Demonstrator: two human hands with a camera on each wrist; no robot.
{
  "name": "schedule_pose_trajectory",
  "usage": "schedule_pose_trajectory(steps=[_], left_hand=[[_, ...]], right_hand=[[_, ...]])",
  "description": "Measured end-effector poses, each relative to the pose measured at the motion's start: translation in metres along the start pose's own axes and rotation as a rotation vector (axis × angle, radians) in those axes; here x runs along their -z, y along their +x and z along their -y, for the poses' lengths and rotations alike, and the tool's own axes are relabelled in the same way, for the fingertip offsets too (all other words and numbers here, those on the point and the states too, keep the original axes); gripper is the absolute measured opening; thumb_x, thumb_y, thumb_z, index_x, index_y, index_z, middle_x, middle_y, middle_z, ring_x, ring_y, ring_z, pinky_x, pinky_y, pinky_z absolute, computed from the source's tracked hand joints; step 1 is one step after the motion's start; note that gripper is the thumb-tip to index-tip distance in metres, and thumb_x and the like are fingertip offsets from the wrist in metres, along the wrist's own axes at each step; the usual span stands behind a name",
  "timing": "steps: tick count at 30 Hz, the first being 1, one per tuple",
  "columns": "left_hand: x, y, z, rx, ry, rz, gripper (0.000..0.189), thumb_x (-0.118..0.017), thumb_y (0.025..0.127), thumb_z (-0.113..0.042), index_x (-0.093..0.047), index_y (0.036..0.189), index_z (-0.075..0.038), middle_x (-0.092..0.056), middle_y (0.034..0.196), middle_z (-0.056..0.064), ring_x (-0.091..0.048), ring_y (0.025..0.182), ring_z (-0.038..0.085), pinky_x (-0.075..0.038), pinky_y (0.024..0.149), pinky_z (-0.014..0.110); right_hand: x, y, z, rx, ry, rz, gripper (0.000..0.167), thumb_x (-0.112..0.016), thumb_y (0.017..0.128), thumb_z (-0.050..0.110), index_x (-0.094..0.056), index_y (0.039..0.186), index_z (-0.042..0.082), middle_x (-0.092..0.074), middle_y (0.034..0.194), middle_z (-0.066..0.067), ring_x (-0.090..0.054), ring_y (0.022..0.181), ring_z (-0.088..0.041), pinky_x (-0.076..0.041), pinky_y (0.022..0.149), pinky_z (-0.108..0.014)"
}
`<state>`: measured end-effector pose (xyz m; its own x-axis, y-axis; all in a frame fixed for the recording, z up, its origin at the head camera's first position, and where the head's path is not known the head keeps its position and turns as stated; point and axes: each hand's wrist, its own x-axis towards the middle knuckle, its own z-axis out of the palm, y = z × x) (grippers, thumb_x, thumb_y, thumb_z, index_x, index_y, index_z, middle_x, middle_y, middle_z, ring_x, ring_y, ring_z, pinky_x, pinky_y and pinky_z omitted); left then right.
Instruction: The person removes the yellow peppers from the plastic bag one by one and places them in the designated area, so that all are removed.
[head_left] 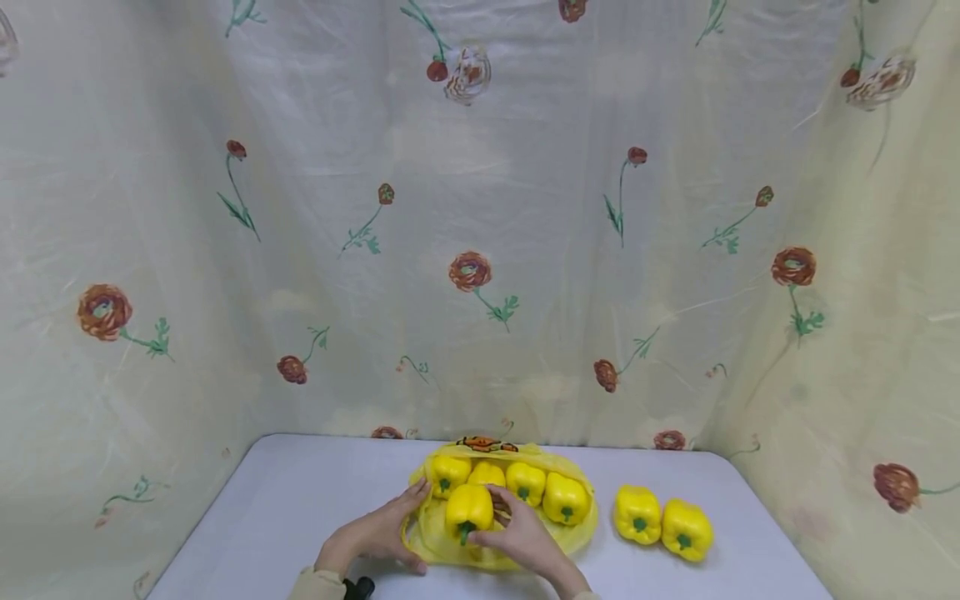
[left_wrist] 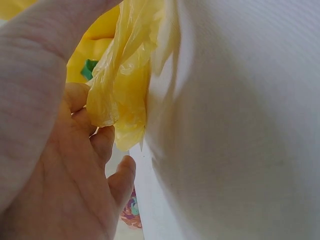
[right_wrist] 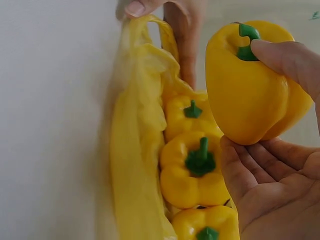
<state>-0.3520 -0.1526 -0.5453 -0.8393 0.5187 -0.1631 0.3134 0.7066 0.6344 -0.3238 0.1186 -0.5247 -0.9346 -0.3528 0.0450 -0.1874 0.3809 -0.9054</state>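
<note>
A yellow bell pepper [right_wrist: 245, 90] with a green stem is in my right hand [head_left: 521, 537], thumb against the stem and fingers under the other end. It is held over the mouth of a yellow plastic bag [right_wrist: 132, 150] lying on the table. Several more yellow bell peppers [head_left: 566, 498] lie in a row inside the bag, stems facing me. At the bag's left side is my left hand [head_left: 386, 531], with thumb and fingers spread apart. In the left wrist view, its fingers [left_wrist: 102, 142] touch the crumpled bag edge [left_wrist: 127, 95].
Two yellow bell peppers [head_left: 662, 522] sit side by side on the white table [head_left: 315, 475], right of the bag. A flower-patterned curtain [head_left: 525, 350] hangs behind the table and along both sides.
</note>
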Motion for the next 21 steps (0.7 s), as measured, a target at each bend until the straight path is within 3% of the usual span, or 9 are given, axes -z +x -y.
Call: schedule_pose_trajectory(steps=[11, 21], left_hand=[[0.001, 0.0, -0.001, -0.044, 0.026, 0.005, 0.119, -0.083, 0.067, -0.051, -0.014, 0.156, -0.012, -0.007, 0.164, 0.009, -0.013, 0.149, 0.036, -0.021, 0.116, 0.06], [0.002, -0.002, -0.002, -0.032, 0.014, 0.001, 0.119, -0.082, 0.066, -0.052, -0.015, 0.155, -0.012, -0.007, 0.163, 0.008, -0.012, 0.149, 0.036, -0.02, 0.117, 0.059]], right_hand=[[0.03, -0.011, 0.009, -0.003, 0.027, -0.042, 0.09, -0.081, 0.075, 0.041, -0.039, 0.144, 0.0, -0.047, 0.142, -0.022, -0.047, 0.13, -0.037, -0.045, 0.104, -0.048], [0.06, -0.027, 0.009, -0.004, -0.007, -0.094, 0.09, -0.083, 0.073, 0.042, -0.042, 0.143, 0.003, -0.048, 0.142, -0.021, -0.048, 0.13, -0.036, -0.047, 0.103, -0.045]])
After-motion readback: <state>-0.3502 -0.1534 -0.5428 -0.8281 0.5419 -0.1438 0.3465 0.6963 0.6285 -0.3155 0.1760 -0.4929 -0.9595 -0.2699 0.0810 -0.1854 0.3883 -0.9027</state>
